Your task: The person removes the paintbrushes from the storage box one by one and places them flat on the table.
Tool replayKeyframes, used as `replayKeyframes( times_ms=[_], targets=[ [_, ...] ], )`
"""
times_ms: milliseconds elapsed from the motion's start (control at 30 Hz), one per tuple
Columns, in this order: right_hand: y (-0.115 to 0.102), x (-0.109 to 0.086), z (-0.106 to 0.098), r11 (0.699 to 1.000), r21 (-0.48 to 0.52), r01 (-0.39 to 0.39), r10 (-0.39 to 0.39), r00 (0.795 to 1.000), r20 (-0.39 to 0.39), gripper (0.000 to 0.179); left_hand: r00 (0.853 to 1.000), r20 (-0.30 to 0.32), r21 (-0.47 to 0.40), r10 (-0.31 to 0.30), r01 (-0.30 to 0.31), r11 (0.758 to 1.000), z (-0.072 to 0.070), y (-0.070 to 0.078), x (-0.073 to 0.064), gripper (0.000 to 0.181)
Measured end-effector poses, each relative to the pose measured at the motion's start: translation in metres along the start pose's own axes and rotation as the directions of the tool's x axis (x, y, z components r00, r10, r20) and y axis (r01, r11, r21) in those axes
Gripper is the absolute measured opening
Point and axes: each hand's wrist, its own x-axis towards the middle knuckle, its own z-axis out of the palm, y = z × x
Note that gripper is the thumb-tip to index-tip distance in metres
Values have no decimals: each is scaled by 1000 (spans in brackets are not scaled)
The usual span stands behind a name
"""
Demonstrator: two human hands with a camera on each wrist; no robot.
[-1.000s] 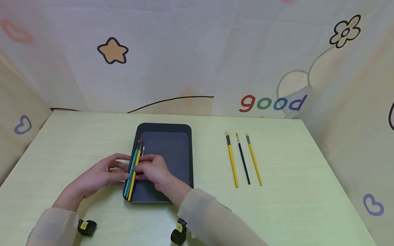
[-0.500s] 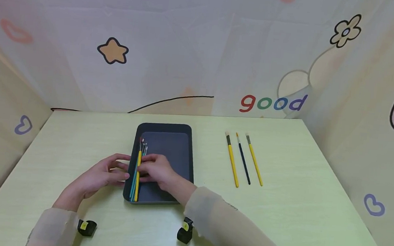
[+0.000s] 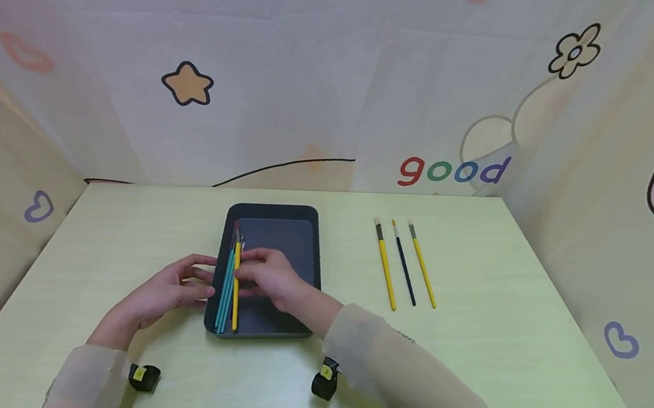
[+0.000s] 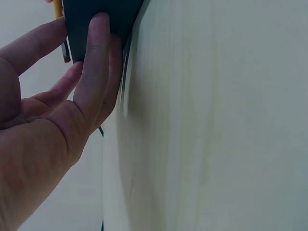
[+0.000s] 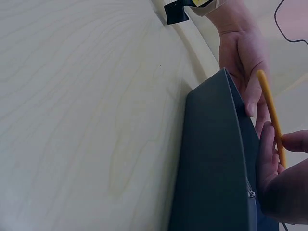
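Note:
A dark grey tray (image 3: pixel 290 240) stands on the table. My left hand (image 3: pixel 168 287) rests its extended fingers against the tray's left wall; in the left wrist view the fingertips (image 4: pixel 98 33) lie along its outer side. Inside the tray, my right hand (image 3: pixel 275 281) pinches a yellow paintbrush (image 3: pixel 235 313) between thumb and fingers. In the right wrist view the yellow handle (image 5: pixel 269 98) slants up over the rim. Teal paintbrushes (image 3: pixel 223 299) lie lengthwise along the tray's left side. More brush tips show behind the right fingers, their handles mostly hidden.
Right of the tray, on the pale wooden table (image 3: pixel 478 350), lie a thick yellow paintbrush (image 3: pixel 386 269), a dark-handled one (image 3: pixel 405 267) and a thinner yellow one (image 3: pixel 424 269), side by side. A patterned cloth (image 3: pixel 290 95) surrounds the table at back and sides.
My right hand has moved a little to the right with the yellow paintbrush, away from the teal ones, which have also shifted slightly right. The left hand has stayed put.

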Motion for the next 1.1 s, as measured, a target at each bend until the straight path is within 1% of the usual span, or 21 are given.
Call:
replayKeyframes(
  times_ms=[133,267,433,733,900,1100],
  targets=[
    [-5,-7,-9,999,-38,6,-6,1000,9,33,1000,0,-6,-3,3,1000,1,1,0,66],
    [-9,-10,-18,998,-68,6,-6,1000,-5,35,1000,-2,-8,-12,12,1000,2,3,0,67],
    [-15,-14,-24,997,-74,6,-6,1000,-1,37,1000,-9,-8,-16,16,1000,1,3,0,67],
    [-20,-28,-40,992,-127,19,-18,1000,12,37,1000,-5,-10,-5,5,1000,3,0,2,67],
    [-25,-36,-54,987,-164,3,-4,1000,-3,36,1000,1,-3,9,-9,1000,3,1,1,66],
    [-28,-42,-67,988,-157,11,-16,999,-29,39,1000,-5,-5,13,-13,1000,2,0,0,66]
  ],
)
